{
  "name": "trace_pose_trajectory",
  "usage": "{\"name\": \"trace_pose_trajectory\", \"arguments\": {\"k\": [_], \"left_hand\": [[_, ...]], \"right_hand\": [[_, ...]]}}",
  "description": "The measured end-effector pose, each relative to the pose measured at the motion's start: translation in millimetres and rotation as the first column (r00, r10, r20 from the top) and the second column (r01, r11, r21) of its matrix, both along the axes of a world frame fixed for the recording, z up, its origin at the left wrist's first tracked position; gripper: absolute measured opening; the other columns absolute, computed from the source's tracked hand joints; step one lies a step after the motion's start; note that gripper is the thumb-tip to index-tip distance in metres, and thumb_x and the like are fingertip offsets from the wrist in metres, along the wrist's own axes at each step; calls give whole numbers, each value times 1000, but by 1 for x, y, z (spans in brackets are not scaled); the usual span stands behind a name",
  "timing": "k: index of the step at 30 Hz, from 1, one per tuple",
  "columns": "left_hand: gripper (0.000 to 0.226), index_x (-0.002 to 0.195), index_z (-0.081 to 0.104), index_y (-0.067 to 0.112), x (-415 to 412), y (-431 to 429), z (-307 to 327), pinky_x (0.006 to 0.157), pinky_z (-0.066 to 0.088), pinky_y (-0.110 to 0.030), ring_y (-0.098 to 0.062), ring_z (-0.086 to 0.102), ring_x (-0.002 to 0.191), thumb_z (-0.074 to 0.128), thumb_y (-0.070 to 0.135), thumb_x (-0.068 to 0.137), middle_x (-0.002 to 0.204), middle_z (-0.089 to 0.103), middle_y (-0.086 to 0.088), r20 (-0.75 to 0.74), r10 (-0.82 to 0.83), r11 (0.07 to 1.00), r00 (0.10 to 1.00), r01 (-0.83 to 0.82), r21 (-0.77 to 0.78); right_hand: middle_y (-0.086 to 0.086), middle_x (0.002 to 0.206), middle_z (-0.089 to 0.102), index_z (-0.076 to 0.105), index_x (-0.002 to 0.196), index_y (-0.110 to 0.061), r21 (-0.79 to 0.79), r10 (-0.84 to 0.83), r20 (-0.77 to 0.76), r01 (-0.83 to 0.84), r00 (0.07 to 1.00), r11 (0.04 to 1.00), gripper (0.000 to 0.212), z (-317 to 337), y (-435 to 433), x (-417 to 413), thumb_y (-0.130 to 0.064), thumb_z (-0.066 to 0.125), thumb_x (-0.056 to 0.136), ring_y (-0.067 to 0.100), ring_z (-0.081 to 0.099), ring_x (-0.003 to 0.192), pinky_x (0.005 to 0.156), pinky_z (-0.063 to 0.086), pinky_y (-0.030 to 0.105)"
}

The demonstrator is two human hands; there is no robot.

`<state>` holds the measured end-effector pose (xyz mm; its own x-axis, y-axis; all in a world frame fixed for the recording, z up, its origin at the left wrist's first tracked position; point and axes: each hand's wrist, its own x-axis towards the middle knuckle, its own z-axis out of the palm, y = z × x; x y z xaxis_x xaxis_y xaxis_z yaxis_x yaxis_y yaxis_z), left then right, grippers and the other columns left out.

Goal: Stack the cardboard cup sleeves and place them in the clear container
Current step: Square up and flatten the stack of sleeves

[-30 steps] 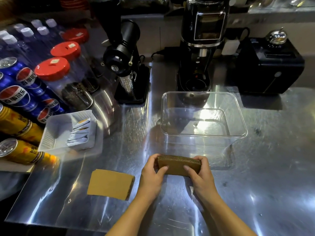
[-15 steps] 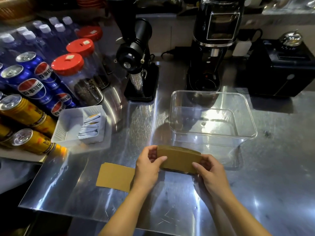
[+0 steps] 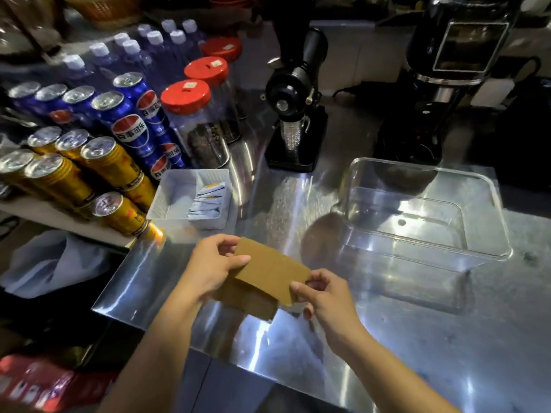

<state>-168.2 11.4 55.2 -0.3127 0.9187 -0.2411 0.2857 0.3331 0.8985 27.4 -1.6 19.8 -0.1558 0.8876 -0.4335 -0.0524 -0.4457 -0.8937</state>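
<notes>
From the head camera, both bare hands hold a stack of cardboard cup sleeves (image 3: 269, 268) tilted above the front left part of the steel bench (image 3: 417, 338): the left hand (image 3: 213, 266) pinches the stack's upper left end with thumb on top and the other fingers (image 3: 226, 241) curled behind it, and the right hand (image 3: 325, 296) pinches the lower right corner between thumb and forefinger. Under the stack, partly hidden by it and by the left hand, another cardboard sleeve (image 3: 253, 302) lies flat on the bench. The clear container (image 3: 483, 192) stands open-topped to the right of the stack and farther back, apart from the hands, with nothing visible inside. To the left of it a white tray (image 3: 167, 198) holds a row of small sachets (image 3: 208, 199). Behind the tray stand jars with red lids (image 3: 186, 96), blue cola cans (image 3: 128, 126), gold cans (image 3: 110, 162) and capped water bottles (image 3: 155, 40). At the back of the bench are a black coffee grinder (image 3: 295, 93) and, behind the container, a larger black machine (image 3: 453, 55)
</notes>
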Motion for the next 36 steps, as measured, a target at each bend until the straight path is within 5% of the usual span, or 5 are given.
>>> {"name": "trace_pose_trajectory", "arguments": {"k": [6, 10, 18, 26, 36], "left_hand": [[34, 96, 63, 11, -31, -15, -14, 61, 44, -15, -6, 57, 73, 74, -4, 67, 77, 62, 4, -4, 54, 994, 999, -54, -93], [35, 102, 63, 3, -39, -20, -23, 65, 46, -19, -14, 60, 79, 74, -2, 69, 84, 65, -4, -1, 55, 988, 998, -55, -141], [24, 94, 63, 14, -40, -24, -37, 86, 52, -41, -26, 63, 96, 73, 7, 74, 103, 66, -12, 40, 49, 971, 998, -38, -237], [62, 110, 55, 5, -47, -10, -32, 92, 50, -45, -24, 58, 100, 82, 32, 60, 111, 61, -10, -13, -157, 864, 987, 131, -486], [39, 91, 70, 7, -42, -14, -24, 61, 56, -30, -21, 68, 72, 84, 27, 61, 87, 74, -12, 195, -243, 813, 950, 310, -494]], "right_hand": [[7, 53, 56, 52, 76, -6, -42, 85, 85, -82, 993, 996, 15, -7, -4, -27, -6, 67, 77, 18, 49, 34, 38, 31, 26], [1, 46, 53, 49, 71, -11, -83, 83, 117, -74, 990, 994, 19, -15, -7, -37, -5, 66, 77, 14, 46, 29, 33, 29, 18], [12, 76, 50, 46, 79, -14, -161, 68, 147, -44, 987, 986, 20, -27, -9, -42, -4, 63, 78, 23, 51, 50, 41, 38, 26], [15, 78, 49, 41, 77, -14, -201, 57, 110, -34, 992, 979, 22, -27, -9, -43, -3, 60, 82, 19, 45, 50, 42, 36, 26], [14, 79, 51, 46, 80, -12, -203, 81, 97, -60, 992, 977, 21, -31, -6, -33, 0, 63, 79, 22, 52, 57, 46, 41, 30]]}}
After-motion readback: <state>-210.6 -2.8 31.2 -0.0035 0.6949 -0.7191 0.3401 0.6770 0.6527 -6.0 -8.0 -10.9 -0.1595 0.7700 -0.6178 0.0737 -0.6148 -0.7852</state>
